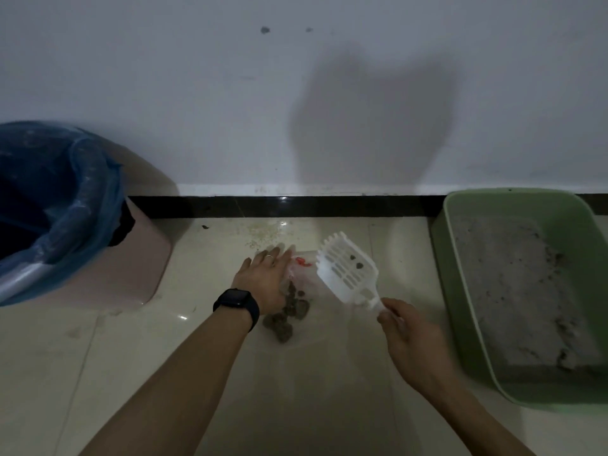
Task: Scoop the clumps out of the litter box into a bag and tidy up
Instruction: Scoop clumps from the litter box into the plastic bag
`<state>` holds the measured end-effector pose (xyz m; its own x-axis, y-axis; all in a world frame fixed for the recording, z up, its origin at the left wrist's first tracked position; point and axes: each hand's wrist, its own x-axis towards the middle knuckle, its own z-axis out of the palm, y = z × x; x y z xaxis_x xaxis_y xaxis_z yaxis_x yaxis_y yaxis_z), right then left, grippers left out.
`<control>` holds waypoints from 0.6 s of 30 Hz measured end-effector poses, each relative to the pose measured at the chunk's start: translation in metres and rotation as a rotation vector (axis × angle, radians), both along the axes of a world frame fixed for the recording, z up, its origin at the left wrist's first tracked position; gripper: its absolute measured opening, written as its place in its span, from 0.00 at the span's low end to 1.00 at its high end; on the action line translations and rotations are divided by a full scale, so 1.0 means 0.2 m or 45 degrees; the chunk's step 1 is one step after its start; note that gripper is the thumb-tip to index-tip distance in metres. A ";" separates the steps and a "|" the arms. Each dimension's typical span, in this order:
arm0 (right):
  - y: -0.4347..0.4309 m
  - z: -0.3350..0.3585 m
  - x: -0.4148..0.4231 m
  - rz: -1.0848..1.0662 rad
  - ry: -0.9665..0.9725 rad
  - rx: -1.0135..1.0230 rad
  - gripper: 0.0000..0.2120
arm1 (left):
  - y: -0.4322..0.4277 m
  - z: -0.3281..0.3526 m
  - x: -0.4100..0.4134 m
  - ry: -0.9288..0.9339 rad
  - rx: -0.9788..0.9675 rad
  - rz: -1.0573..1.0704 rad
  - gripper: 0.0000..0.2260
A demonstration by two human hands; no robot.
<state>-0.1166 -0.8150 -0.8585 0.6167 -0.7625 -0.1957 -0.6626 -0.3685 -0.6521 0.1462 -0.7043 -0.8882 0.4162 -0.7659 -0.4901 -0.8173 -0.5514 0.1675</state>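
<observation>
Your right hand (408, 327), nearest you and right of the bag, has its fingers curled round the thin handle of a white slotted plastic litter scoop (347, 266). The scoop's head hangs tilted just over the right side of a thin clear plastic bag (306, 271) that lies flat on the pale tiled floor (131, 357). Two small dark clumps (357, 262) sit on its slots.

Your left hand (266, 278), with a black smartwatch (237, 306) at the wrist, lies on the bag's left edge with its fingers straight and flat — pressing, not gripping. A pile of brown-grey litter clumps (289, 311) sits at the bag's near end, just beside that hand. I cannot tell whether they are inside the film or on top of it.

To tip out well, lift the bag's mouth with your left fingers so it gapes. Bring the scoop's lip low over the pile and tilt slowly — a quick flick would likely scatter bits onto the tiles.

Right of the bag stands a green rectangular plastic litter box (444, 251) holding uneven grey litter (513, 284). Beyond the bag, loose grains (260, 238) dot the floor near the black skirting (329, 207) and will need sweeping. Far left of the bag sits a pink plastic bin (131, 258) with a blue liner (82, 199).
</observation>
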 end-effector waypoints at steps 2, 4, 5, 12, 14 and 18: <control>-0.06 0.05 -0.05 -0.260 -0.119 0.199 0.05 | -0.08 0.01 -0.04 0.040 -0.064 -0.004 0.40; -0.13 0.10 -0.12 -0.486 -0.254 0.322 0.07 | -0.18 0.02 -0.10 0.081 -0.135 -0.023 0.41; -0.16 0.13 -0.17 -0.591 -0.316 0.382 0.08 | -0.24 0.03 -0.15 0.090 -0.159 -0.041 0.41; -0.43 0.21 -0.55 -1.036 -0.413 0.375 0.12 | -0.62 0.05 -0.58 0.120 -0.333 -0.278 0.33; -0.54 0.17 -0.67 -1.091 -0.295 0.349 0.12 | -0.72 0.08 -0.70 0.145 -0.357 -0.337 0.32; -0.78 0.06 -0.88 -1.186 -0.077 0.414 0.13 | -0.91 0.12 -0.88 0.139 -0.370 -0.404 0.31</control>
